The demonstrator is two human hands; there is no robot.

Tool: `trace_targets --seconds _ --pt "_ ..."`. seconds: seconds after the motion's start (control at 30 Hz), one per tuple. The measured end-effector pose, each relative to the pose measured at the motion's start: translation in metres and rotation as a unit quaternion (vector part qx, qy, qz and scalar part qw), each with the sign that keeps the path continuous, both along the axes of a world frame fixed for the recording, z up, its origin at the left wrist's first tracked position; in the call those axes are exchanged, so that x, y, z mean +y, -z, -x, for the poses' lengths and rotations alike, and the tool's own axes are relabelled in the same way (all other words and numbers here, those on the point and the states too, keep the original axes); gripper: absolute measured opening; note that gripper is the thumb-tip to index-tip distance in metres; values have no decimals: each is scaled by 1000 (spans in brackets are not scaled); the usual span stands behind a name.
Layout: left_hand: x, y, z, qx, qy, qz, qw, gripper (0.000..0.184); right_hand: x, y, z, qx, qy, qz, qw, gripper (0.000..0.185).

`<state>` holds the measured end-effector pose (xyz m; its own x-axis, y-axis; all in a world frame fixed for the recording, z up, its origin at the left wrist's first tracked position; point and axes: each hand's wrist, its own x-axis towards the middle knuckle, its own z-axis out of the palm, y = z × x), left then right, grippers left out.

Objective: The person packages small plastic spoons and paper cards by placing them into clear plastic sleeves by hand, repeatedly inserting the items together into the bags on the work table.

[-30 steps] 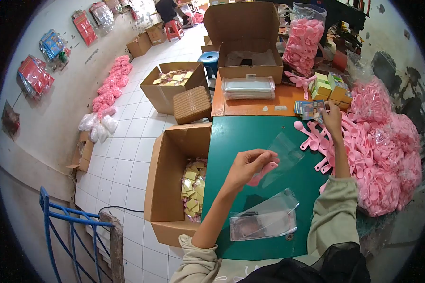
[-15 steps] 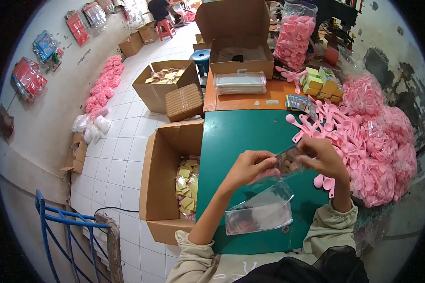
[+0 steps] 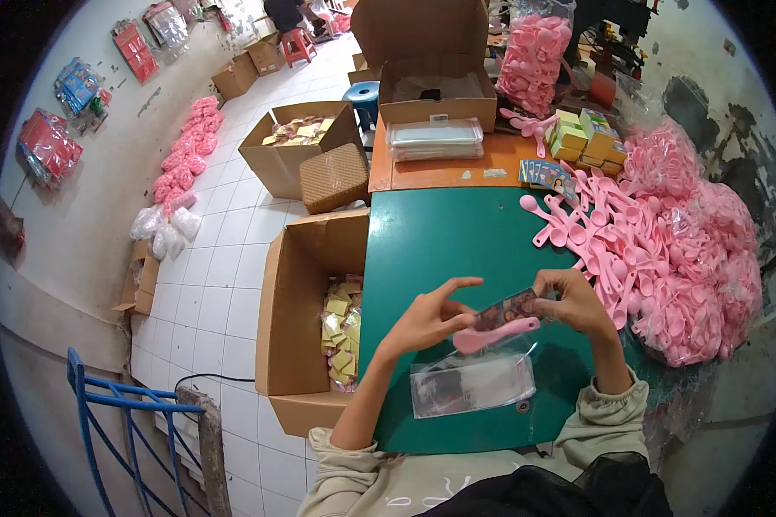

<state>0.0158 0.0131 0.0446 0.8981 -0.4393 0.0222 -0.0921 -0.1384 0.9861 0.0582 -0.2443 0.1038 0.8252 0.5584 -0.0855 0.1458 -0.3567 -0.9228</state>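
Note:
Over the green tabletop, a small printed card [image 3: 507, 309] and a pink spoon [image 3: 495, 334] are held together, the spoon lying just below the card. The spoon seems to sit in a clear plastic bag, though its edges are hard to make out. My left hand [image 3: 427, 320] pinches the left end by the spoon's bowl, index finger raised. My right hand [image 3: 571, 302] is closed on the card's right end, near the spoon's handle tip. Beneath them, a stack of clear plastic bags [image 3: 470, 388] lies flat on the table.
Loose pink spoons [image 3: 608, 237] and bagged spoons [image 3: 707, 267] pile up on the right. Cards [image 3: 547, 175] and small boxes [image 3: 586, 138] sit at the back. Left of the table stands an open carton [image 3: 284, 319] containing packed pieces. A blue metal rail [image 3: 129, 401] is at lower left.
My left index finger has lifted away from the card. The spoon, earlier mostly hidden by my left hand, now shows fully below the card. The view has shifted slightly.

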Motion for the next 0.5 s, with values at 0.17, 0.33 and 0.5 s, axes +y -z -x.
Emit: trace_targets --seconds 0.17,0.33,0.5 --pt "9 6 16 55 -42 115 991 54 -1 26 4 59 19 -57 996 15" --pt "9 2 16 69 -64 122 988 59 0 19 3 159 0 -44 986 18" --pt "10 6 17 100 -73 143 982 69 7 31 2 100 -1 -49 994 21"
